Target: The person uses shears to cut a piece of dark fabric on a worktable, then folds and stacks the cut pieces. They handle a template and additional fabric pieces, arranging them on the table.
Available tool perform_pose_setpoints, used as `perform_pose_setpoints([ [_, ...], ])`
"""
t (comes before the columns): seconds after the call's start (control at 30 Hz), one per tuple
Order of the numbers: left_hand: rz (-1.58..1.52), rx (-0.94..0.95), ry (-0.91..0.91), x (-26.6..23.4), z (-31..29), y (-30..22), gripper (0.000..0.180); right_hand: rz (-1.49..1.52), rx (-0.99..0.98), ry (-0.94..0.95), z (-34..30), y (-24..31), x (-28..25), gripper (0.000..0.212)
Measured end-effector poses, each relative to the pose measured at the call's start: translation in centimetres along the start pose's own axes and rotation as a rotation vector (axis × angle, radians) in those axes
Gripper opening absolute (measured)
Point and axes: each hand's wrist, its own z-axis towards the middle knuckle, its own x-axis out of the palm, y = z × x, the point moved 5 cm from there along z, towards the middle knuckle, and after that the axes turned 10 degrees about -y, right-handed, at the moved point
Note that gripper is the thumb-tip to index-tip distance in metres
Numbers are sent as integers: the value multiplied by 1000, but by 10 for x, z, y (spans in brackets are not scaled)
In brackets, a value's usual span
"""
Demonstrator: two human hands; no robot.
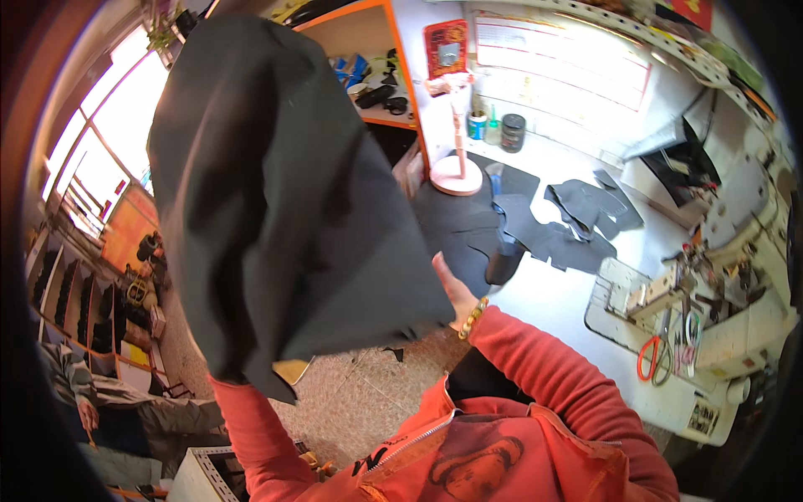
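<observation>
A large dark grey, leather-like sheet [251, 192] hangs raised in front of me, creased down its middle and blurred in places. At its lower right corner is my right hand [456, 293], closed on the edge. The thumb points up and the other fingers are behind the material. A beaded bracelet [473, 319] circles that wrist. My left forearm [259, 427] reaches up to the sheet's lower left, where the sheet hides my left hand. Beyond my right hand, several cut dark pieces [569, 243] lie on the white table [548, 305].
A sewing machine [711, 318] stands at the right, with orange-handled scissors [651, 358] beside it. Behind the cut pieces are a pink stand [457, 174] and a dark jar [513, 133]. An orange-edged shelf [401, 75] rises behind the sheet. Another person's hand [87, 414] shows at lower left.
</observation>
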Motion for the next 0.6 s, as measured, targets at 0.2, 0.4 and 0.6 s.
perform_pose_setpoints([
  [0.2, 296, -332, 164, -7, 3, 105, 56, 286, -182, 390, -95, 46, -45, 79],
  [0.4, 853, -202, 574, 37, 48, 186, 80, 169, -261, -104, -118, 26, -129, 43],
  [0.6, 1619, 624, 1016, 113, -49, 255, 109, 155, -275, -190, -114, 18, -156, 39],
])
